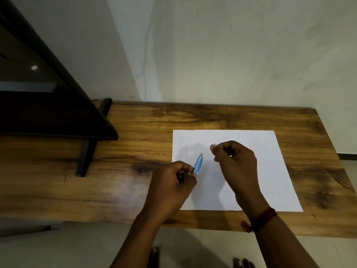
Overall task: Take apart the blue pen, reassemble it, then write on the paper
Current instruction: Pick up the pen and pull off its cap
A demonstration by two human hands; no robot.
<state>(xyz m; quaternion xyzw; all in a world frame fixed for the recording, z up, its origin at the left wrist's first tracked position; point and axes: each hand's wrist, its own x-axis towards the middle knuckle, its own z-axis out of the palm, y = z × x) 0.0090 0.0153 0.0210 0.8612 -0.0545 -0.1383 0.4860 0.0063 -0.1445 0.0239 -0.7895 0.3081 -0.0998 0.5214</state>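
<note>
the blue pen (pixel 198 164), judged light and slippery, is pinched at its 6 o'clock end by the left hand (pixel 172 182), while a tiny part (pixel 214 145) is pinched by the right hand (pixel 235 161).

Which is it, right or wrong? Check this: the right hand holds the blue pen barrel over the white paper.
Wrong on one point. The head view shows the left hand holding the blue pen barrel over the white paper; the right hand pinches a small pale piece instead.
</note>
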